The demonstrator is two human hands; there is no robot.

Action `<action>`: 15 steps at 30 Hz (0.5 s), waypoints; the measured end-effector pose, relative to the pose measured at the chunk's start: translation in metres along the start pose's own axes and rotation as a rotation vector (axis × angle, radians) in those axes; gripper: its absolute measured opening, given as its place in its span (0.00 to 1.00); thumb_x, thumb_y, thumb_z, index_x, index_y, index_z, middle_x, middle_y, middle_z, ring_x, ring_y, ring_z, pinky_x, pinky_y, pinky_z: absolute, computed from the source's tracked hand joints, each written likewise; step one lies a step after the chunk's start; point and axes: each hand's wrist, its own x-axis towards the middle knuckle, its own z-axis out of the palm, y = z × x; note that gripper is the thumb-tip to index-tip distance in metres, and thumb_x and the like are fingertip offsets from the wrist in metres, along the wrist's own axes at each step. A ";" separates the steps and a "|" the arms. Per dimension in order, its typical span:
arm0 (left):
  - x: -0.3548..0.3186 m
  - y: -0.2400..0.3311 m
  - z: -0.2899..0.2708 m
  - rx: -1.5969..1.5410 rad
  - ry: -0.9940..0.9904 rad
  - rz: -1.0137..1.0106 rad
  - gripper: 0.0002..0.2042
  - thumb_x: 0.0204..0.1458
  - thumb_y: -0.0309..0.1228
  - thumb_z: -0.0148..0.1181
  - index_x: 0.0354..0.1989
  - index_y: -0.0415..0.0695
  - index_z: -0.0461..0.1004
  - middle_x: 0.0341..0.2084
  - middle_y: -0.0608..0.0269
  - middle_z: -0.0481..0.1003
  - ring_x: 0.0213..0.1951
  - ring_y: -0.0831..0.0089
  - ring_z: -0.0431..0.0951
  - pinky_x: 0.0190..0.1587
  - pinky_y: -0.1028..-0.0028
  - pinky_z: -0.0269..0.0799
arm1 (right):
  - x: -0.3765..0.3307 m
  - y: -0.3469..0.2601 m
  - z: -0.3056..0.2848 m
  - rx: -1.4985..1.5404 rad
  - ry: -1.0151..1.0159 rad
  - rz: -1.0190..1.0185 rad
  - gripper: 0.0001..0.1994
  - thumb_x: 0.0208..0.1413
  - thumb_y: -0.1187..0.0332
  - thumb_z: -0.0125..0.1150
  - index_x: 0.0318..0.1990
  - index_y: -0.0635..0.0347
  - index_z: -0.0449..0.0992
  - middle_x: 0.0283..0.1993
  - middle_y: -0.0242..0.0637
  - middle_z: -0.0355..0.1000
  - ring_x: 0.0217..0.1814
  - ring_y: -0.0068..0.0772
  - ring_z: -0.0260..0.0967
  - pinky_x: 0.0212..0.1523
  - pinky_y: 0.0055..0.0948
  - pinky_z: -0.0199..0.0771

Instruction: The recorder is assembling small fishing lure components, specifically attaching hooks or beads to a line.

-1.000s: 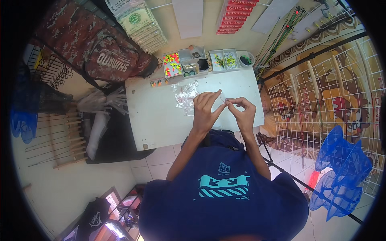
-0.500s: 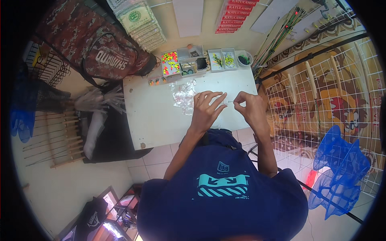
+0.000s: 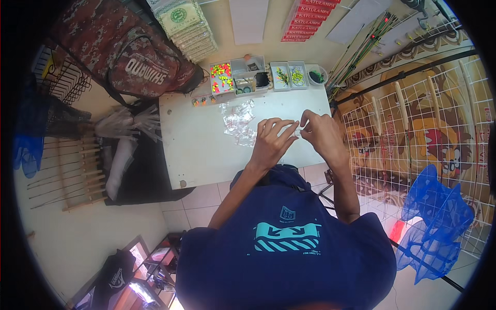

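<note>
Over the table's right half my two hands meet, fingertips almost touching. My left hand (image 3: pixel 273 142) pinches what looks like a small clear plastic bag (image 3: pixel 296 133) between thumb and forefinger, its other fingers loosely bent. From the right, my right hand (image 3: pixel 324 137) closes thumb and forefinger at the bag's edge; whatever it holds is too small and covered to make out. Left of my hands, a loose pile of small clear plastic bags (image 3: pixel 238 121) lies flat on the white table (image 3: pixel 194 150).
Along the back edge stand a compartment box (image 3: pixel 222 77) of bright beads, white trays (image 3: pixel 288 76) of small green and yellow pieces, and a round tub (image 3: pixel 315 76). Three small orange pieces (image 3: pixel 203 101) lie nearby. A camouflage bag (image 3: pixel 139 67) leans at left; a wire rack (image 3: pixel 413 150) stands at right.
My right hand has come left and up to my left hand, closing the gap between them. The thin wire-like piece seen at its fingertips before is now hidden.
</note>
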 end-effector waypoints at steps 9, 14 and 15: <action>-0.002 0.000 0.004 -0.048 -0.021 0.016 0.17 0.44 0.33 0.68 0.45 0.47 0.79 0.42 0.69 0.76 0.45 0.67 0.72 0.51 0.64 0.60 | 0.005 0.006 -0.011 0.000 -0.106 -0.011 0.19 0.41 0.72 0.68 0.39 0.57 0.64 0.23 0.39 0.76 0.28 0.45 0.75 0.29 0.40 0.69; -0.003 0.001 0.011 -0.116 -0.041 0.013 0.17 0.44 0.32 0.68 0.44 0.46 0.79 0.42 0.68 0.76 0.44 0.67 0.72 0.51 0.64 0.60 | 0.020 0.023 -0.014 0.183 -0.342 0.066 0.23 0.39 0.71 0.71 0.40 0.58 0.63 0.24 0.41 0.77 0.26 0.39 0.76 0.26 0.36 0.69; -0.004 0.001 0.012 -0.105 -0.051 0.019 0.17 0.44 0.32 0.68 0.44 0.46 0.79 0.41 0.68 0.76 0.44 0.67 0.72 0.51 0.64 0.61 | 0.024 0.028 -0.013 0.199 -0.371 0.040 0.24 0.39 0.70 0.72 0.41 0.59 0.62 0.24 0.43 0.77 0.25 0.37 0.75 0.25 0.34 0.69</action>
